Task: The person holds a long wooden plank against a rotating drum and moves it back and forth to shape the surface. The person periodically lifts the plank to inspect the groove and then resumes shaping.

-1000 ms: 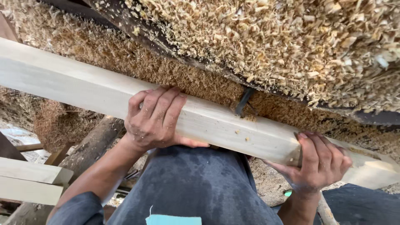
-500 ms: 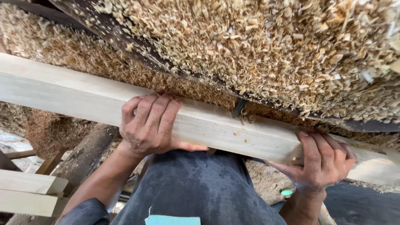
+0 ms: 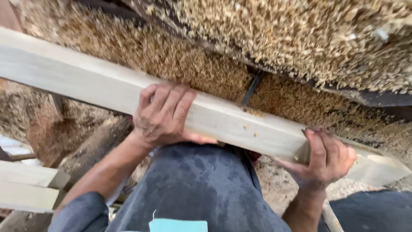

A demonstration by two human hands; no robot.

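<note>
Both hands grip a long, pale, smooth plank [image 3: 240,124]: left hand [image 3: 165,115] curled over it, right hand [image 3: 326,157] clasping its underside.

Left hand [image 3: 165,114]: palm down, 4 fingers [image 3: 171,101] pressed flat and close together, pointing toward 1 o'clock; thumb tucked underneath, tip showing toward 3 o'clock. Wrist bent back, bare forearm running down toward 7 o'clock into a rolled grey sleeve.

Right hand [image 3: 324,161]: curled in a clamping grip, fingers [image 3: 319,146] wrapped over from 12 o'clock, thumb below. Forearm drops toward 6 o'clock, mostly out of view.
</note>
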